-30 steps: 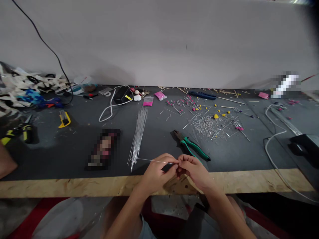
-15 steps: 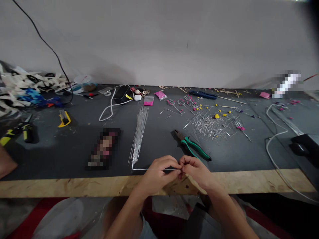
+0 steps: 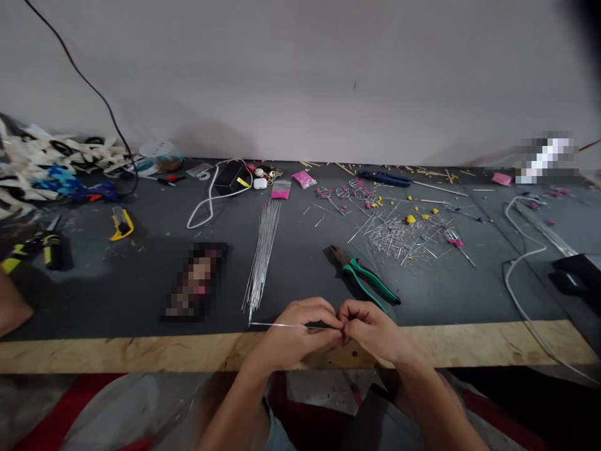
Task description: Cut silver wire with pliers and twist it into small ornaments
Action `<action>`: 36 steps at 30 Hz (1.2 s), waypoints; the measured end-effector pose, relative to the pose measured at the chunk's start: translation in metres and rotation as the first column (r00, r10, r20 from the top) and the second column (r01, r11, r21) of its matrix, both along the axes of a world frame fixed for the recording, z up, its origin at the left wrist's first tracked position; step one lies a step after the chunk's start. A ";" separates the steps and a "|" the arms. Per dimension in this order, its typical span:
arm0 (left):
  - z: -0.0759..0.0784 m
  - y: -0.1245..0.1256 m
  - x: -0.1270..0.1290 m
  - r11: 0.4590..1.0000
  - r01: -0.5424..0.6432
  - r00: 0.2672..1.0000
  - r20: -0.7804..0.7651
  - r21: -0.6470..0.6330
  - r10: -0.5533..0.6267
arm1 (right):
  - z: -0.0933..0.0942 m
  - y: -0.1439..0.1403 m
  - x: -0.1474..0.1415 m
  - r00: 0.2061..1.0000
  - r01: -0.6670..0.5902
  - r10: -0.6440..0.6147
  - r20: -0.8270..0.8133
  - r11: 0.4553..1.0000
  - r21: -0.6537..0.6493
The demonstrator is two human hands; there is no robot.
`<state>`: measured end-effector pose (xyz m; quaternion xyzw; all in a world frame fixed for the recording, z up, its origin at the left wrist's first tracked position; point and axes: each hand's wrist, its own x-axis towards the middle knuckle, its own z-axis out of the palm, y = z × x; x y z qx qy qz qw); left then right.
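Thumb and fingers of my left hand [image 3: 300, 329] are pinched on a thin metal wire [image 3: 272, 324], which runs leftward past the lower end of a bundle of straight wires [image 3: 263, 257]. My right hand [image 3: 370, 329] is closed at the wire's right end, its fingertips meeting those of the left hand. What exactly lies between the fingertips is too small to make out. Both hands are over the wooden front edge of the table. Just beyond my right hand lie pliers with green handles [image 3: 370, 282], their jaws pointing to the back left.
A heap of wire offcuts [image 3: 401, 238] lies back right, near yellow bits and small wire shapes with pink ends. Further left are a yellow cutter [image 3: 122, 223] and a blurred-out dark object [image 3: 197, 282]. Another person's arm [image 3: 12, 304] shows at the left edge. A white cable [image 3: 511, 275] crosses the right side.
Both hands have dropped slightly toward the table's front edge, still pinched together. The wire tilts a little more, its right end lower. The pliers and the bundle stay in place.
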<state>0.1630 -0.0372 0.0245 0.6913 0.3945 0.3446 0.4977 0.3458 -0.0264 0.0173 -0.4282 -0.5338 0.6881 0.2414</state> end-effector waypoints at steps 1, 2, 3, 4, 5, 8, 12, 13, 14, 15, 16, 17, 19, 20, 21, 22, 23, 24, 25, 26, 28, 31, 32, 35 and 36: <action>0.000 0.000 0.000 1.000 -0.017 1.000 0.002 0.005 0.017 | 0.000 0.000 0.000 1.000 0.008 -0.008 -0.011 1.000 -0.021; 0.000 0.001 0.001 0.999 -0.035 0.999 0.006 0.008 0.035 | 0.001 0.001 -0.001 1.000 0.018 -0.019 -0.025 0.999 -0.043; -0.001 0.001 0.001 0.999 -0.049 0.999 0.012 0.010 0.049 | 0.001 0.001 -0.001 0.999 0.028 -0.030 -0.041 0.998 -0.064; -0.001 0.001 0.002 0.998 -0.063 0.998 0.017 0.011 0.063 | 0.001 0.002 -0.002 0.997 0.036 -0.042 -0.062 0.996 -0.083; -0.002 0.001 0.003 0.997 -0.080 0.997 0.022 0.011 0.080 | 0.001 0.002 -0.003 0.995 0.043 -0.052 -0.086 0.994 -0.102; -0.007 0.001 0.005 0.984 -0.175 0.983 0.059 -0.032 0.176 | -0.001 0.004 -0.006 0.983 0.097 -0.113 -0.146 0.989 -0.113; -0.011 -0.002 0.007 0.954 -0.255 0.957 0.101 -0.159 0.273 | -0.003 0.004 -0.009 0.959 0.246 -0.241 -0.149 0.969 0.016; -0.012 -0.003 0.008 0.951 -0.256 0.958 0.085 -0.172 0.273 | -0.004 0.003 -0.009 0.955 0.270 -0.259 -0.145 0.961 0.061; -0.012 -0.003 0.008 0.952 -0.253 0.962 0.059 -0.175 0.267 | -0.003 0.003 -0.008 0.955 0.279 -0.264 -0.136 0.954 0.109; -0.012 -0.003 0.009 0.954 -0.245 0.967 0.023 -0.171 0.252 | -0.003 0.002 -0.008 0.959 0.272 -0.255 -0.121 0.948 0.163; -0.012 -0.003 0.009 0.959 -0.232 0.972 -0.017 -0.165 0.232 | -0.002 0.001 -0.008 0.968 0.247 -0.230 -0.099 0.943 0.221; -0.013 -0.002 0.009 0.963 -0.218 0.976 -0.054 -0.155 0.213 | -0.002 0.000 -0.008 0.979 0.204 -0.191 -0.071 0.938 0.280; -0.015 0.000 0.009 0.972 -0.196 0.977 -0.114 -0.130 0.182 | -0.001 -0.001 -0.009 0.994 0.104 -0.110 -0.007 0.921 0.374; -0.016 0.001 0.009 0.975 -0.191 0.975 -0.136 -0.114 0.175 | -0.001 -0.001 -0.010 0.996 0.076 -0.090 0.017 0.914 0.399; -0.017 0.001 0.008 0.976 -0.192 0.972 -0.154 -0.100 0.176 | -0.002 -0.001 -0.011 0.995 0.076 -0.097 0.030 0.911 0.405; -0.018 0.002 0.008 0.976 -0.200 0.968 -0.173 -0.088 0.182 | -0.004 -0.001 -0.012 0.992 0.102 -0.125 0.034 0.913 0.395; -0.018 0.003 0.008 0.974 -0.212 0.962 -0.193 -0.078 0.194 | -0.006 -0.001 -0.013 0.986 0.142 -0.164 0.028 0.916 0.375; -0.018 0.003 0.008 0.972 -0.223 0.956 -0.211 -0.072 0.204 | -0.008 -0.001 -0.014 0.979 0.185 -0.203 0.014 0.919 0.349; -0.017 0.003 0.008 0.971 -0.230 0.951 -0.227 -0.066 0.210 | -0.010 -0.001 -0.015 0.973 0.219 -0.231 -0.001 0.919 0.327; -0.015 0.003 0.009 0.971 -0.231 0.948 -0.240 -0.058 0.211 | -0.012 0.000 -0.016 0.968 0.241 -0.249 -0.012 0.920 0.310; -0.012 0.003 0.011 0.974 -0.224 0.941 -0.266 -0.036 0.207 | -0.014 0.000 -0.017 0.966 0.249 -0.256 -0.017 0.922 0.298; -0.011 0.003 0.013 0.972 -0.235 0.928 -0.298 -0.002 0.223 | -0.014 0.001 -0.017 0.965 0.246 -0.262 0.013 0.921 0.303; -0.011 0.003 0.014 0.970 -0.243 0.928 -0.293 -0.001 0.232 | -0.014 0.001 -0.017 0.962 0.252 -0.271 0.019 0.919 0.304; -0.015 0.003 0.014 0.960 -0.278 0.940 -0.216 -0.033 0.265 | -0.014 0.002 -0.016 0.947 0.304 -0.320 0.008 0.907 0.292; -0.017 0.003 0.013 0.954 -0.295 0.943 -0.178 -0.055 0.282 | -0.014 0.003 -0.015 0.942 0.322 -0.336 0.000 0.902 0.286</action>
